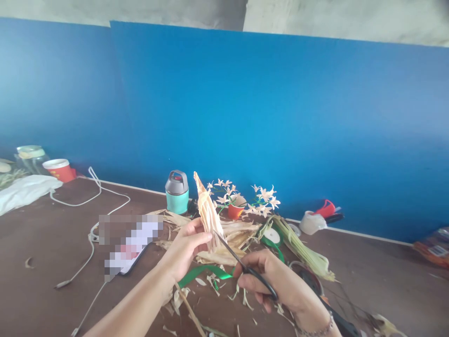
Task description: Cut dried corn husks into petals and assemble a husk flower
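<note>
My left hand (192,241) pinches a pale dried corn husk (207,206) near its lower end, with the narrow tip pointing up. In my right hand (268,278) is a pair of black-handled scissors (229,250), the blades reaching up and left to the husk's lower edge. Whether the blades are cutting into it, I cannot tell. Below both hands, a green ribbon (201,272) lies on the table among small husk scraps (245,302). More dried husks (242,234) are heaped just behind my hands.
White flowers (268,196) stand around a red paper cup (235,210), beside a teal flask (177,199). A green ribbon spool (271,236) and a bundle of pale green husk strips (308,255) lie to the right. At left are a phone (135,245) and a white cable (93,234).
</note>
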{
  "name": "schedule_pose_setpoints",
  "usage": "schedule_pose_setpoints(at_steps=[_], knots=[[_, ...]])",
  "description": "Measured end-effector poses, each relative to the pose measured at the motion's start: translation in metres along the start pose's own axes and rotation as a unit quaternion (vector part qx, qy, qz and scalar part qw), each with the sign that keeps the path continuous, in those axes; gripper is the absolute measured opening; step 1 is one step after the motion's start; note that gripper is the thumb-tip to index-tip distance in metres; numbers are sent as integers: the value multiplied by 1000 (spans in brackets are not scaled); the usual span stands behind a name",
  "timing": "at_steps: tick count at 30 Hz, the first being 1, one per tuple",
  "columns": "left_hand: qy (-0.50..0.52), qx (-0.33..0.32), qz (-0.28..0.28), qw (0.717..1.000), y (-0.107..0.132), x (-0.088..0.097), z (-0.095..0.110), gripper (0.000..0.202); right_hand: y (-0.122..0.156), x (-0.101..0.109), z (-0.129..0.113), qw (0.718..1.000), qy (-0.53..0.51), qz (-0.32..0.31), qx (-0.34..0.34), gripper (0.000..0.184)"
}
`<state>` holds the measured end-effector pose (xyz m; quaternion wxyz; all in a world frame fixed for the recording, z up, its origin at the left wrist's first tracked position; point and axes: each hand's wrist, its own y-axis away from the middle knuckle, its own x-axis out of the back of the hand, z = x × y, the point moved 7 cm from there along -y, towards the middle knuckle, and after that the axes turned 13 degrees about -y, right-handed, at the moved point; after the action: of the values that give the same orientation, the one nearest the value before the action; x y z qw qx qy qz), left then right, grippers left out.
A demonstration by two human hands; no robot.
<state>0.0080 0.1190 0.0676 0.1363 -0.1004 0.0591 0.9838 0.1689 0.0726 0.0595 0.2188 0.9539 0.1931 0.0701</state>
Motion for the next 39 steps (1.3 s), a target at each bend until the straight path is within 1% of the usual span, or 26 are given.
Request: schedule_pose_setpoints(at_steps=[5, 10, 14, 17, 20, 23, 25, 29, 31, 36, 39], knots=[[5, 7, -4, 1000, 0, 0, -1, 34, -1, 1, 1, 1000, 12, 3, 7, 27], [14, 5, 2, 1000, 1, 0, 0, 31, -2, 0, -2, 1000, 12, 9, 19, 25], [15, -2, 16, 1000, 1, 2, 0, 26, -3, 2, -1, 999, 29, 11, 22, 28], [12, 4, 15, 1000, 1, 2, -2, 25, -3, 3, 1, 999, 42, 16, 25, 28], [11, 5, 7, 1000, 0, 1, -3, 25, -3, 3, 1, 999, 36, 20, 18, 27], [4, -1, 8, 1000, -1, 2, -2, 26, -1, 1, -1, 1000, 19, 10, 5, 29], [3, -8, 25, 1000, -2, 4, -1, 28, 0, 0, -1, 1000, 11, 2, 0, 29], [4, -37, 95, 995, -1, 13, 3, 25, 2, -1, -2, 1000, -9, 1, 12, 31], [-7, -48, 122, 991, 0, 16, 4, 22, 2, -4, -2, 1000, -20, -6, 19, 34], [-23, -54, 145, 988, 4, 14, 7, 22, 0, -11, -3, 1000, -20, -10, 21, 37], [-17, -48, 139, 989, 5, 10, 8, 25, -1, -11, -6, 1000, -13, 3, 12, 36]])
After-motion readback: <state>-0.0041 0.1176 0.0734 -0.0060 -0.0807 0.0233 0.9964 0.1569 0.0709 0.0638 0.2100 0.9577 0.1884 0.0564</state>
